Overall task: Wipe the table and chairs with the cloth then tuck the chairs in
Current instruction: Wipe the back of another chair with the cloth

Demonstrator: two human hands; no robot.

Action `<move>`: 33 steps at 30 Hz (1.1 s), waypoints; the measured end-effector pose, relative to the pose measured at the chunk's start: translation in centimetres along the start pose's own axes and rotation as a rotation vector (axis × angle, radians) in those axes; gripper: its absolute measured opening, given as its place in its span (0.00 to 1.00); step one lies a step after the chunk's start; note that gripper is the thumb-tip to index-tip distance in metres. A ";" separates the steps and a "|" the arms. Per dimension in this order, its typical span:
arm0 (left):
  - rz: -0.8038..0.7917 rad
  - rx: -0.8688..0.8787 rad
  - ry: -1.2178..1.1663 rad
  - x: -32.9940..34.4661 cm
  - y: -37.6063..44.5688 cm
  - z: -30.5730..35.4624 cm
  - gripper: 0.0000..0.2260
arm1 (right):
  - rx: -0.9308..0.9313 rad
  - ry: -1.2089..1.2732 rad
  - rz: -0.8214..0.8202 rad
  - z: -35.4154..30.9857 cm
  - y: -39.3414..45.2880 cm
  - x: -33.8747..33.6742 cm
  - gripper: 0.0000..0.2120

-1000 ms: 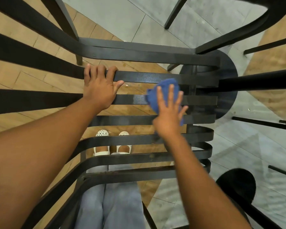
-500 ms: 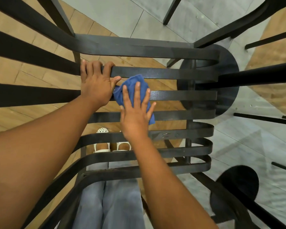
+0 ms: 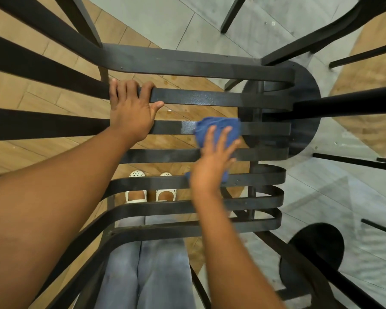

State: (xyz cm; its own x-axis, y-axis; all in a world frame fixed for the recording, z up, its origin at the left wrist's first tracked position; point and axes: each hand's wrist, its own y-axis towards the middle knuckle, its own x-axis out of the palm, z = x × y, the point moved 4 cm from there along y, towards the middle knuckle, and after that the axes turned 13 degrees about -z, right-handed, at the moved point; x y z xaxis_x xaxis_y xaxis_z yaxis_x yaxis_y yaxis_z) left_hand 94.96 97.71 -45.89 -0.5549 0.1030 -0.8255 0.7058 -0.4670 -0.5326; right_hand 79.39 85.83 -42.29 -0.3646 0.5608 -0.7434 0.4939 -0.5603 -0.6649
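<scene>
The cloth (image 3: 217, 130) was pressed flat on a chair slat (image 3: 265, 128) by the straight-fingered right hand (image 3: 212, 161); the left hand (image 3: 129, 112) gripped another slat. Cloth could be pushed through the gaps.

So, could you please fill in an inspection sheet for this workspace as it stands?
Surface: black slatted chair, seen from above; one slat shiny beside the cloth.
Job's things: blue cloth bunched on a middle slat; glass table at right.
Clutter: nothing seen.
Grippers: left hand grips a slat, fingers curled over it; right hand presses the cloth, fingers straight.
Cables: nothing seen.
Surroundings: wood-look and grey tile floor; white shoes below the slats.
</scene>
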 end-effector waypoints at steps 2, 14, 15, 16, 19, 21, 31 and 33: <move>0.001 -0.002 -0.009 0.0 0.0 0.0 0.21 | -0.147 -0.039 0.022 -4.0 -4.0 4.2 0.47; 0.058 -0.042 -0.199 0.3 -1.3 1.5 0.25 | -0.078 0.096 -0.091 2.2 -1.6 1.4 0.31; 0.087 0.018 -0.282 0.4 -2.3 3.0 0.25 | -0.087 0.141 -0.131 1.9 -1.5 1.2 0.29; 0.119 0.134 -0.345 0.6 -3.7 5.0 0.25 | -0.088 0.173 -0.146 1.9 -1.6 0.9 0.27; 0.188 0.443 -0.440 1.6 -7.8 11.2 0.20 | -0.077 0.300 0.135 3.1 -1.5 -1.9 0.23; 0.191 0.436 -0.540 2.5 -8.8 13.9 0.20 | -0.105 0.364 0.368 4.2 -1.2 -4.4 0.23; 0.171 0.324 -0.060 7.7 -7.7 17.6 0.34 | -0.350 -0.254 -0.057 6.3 6.2 -5.9 0.29; 0.206 0.268 -0.089 7.5 -7.8 17.0 0.30 | -0.362 -0.292 -0.041 6.5 6.4 -5.5 0.28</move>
State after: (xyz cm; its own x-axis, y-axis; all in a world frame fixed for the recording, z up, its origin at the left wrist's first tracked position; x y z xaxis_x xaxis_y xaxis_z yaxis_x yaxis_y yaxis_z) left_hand 77.79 87.25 -44.79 -0.4570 -0.0888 -0.8850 0.6729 -0.6852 -0.2787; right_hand 79.41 75.25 -42.94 -0.5706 0.3539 -0.7410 0.6993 -0.2636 -0.6644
